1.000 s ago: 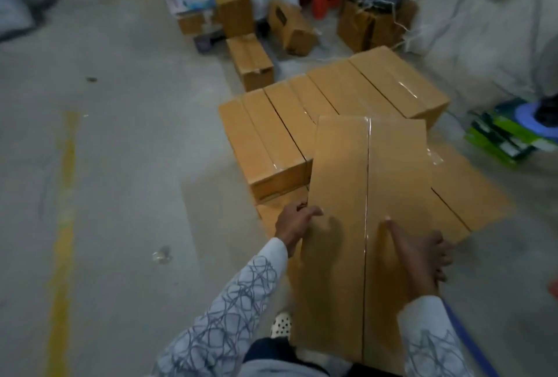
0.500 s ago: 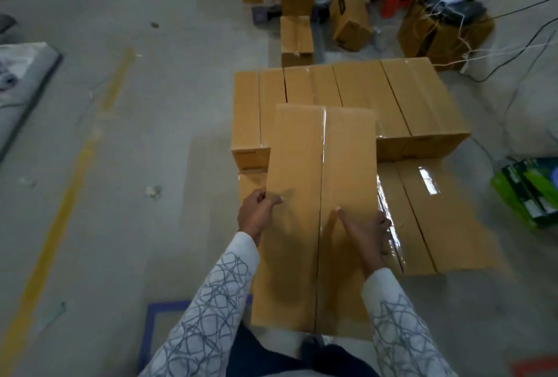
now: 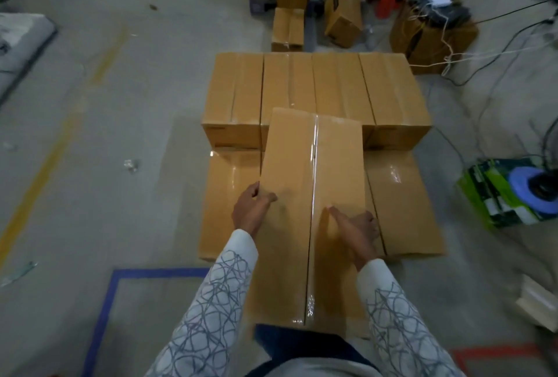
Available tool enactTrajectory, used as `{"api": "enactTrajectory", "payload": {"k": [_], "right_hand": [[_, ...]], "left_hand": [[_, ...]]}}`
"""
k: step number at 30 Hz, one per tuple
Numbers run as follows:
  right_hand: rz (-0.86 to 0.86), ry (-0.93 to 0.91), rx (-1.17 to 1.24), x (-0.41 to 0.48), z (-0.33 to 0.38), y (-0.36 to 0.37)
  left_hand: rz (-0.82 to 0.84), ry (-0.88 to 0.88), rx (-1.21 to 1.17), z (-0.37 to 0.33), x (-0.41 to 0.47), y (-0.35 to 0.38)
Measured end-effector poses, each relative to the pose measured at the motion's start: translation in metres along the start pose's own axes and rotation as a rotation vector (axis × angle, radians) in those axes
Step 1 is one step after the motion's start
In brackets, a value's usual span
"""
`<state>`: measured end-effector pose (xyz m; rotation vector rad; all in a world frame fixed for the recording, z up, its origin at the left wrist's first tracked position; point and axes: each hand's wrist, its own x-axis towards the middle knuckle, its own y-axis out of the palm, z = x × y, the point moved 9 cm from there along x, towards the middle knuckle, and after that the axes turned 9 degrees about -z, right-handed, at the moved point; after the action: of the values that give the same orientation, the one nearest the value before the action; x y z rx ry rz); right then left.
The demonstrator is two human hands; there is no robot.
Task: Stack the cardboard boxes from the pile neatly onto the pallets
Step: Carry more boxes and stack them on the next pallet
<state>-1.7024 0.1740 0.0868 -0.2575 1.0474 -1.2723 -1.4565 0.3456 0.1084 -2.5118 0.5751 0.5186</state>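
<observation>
Left hand (image 3: 253,211), right hand (image 3: 357,231) fingers gripping carried box (image 3: 302,171) edges; stacked boxes (image 3: 317,89) standing at 12 o'clock; green carton (image 3: 492,198) at 3 o'clock.

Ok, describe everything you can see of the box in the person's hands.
The carried box is a long, plain brown cardboard carton, top flaps closed and sealed down the middle with glossy clear tape. It is held pointing away from the person and slightly skewed, over the lower boxes, its far end towards the taller back row. The left hand grips its left edge, the right hand its right edge, thumbs on top. No label shows.
</observation>
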Motion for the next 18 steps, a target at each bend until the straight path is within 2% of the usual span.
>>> {"api": "enactTrajectory", "payload": {"k": [5, 9, 13, 18], "right_hand": [[-0.043, -0.094, -0.025, 0.020, -0.033, -0.065], [-0.112, -0.185, -0.070, 0.046, -0.030, -0.119], [-0.141, -0.176, -0.090, 0.098, -0.038, -0.162], [-0.075, -0.096, -0.025, 0.198, -0.070, -0.197]], "left_hand": [[-0.016, 0.024, -0.113, 0.005, -0.062, 0.047], [-0.020, 0.064, -0.159, -0.012, -0.103, 0.086], [0.002, 0.032, -0.157, -0.023, -0.121, 0.143], [0.010, -0.016, -0.098, -0.035, -0.129, 0.249]]}}
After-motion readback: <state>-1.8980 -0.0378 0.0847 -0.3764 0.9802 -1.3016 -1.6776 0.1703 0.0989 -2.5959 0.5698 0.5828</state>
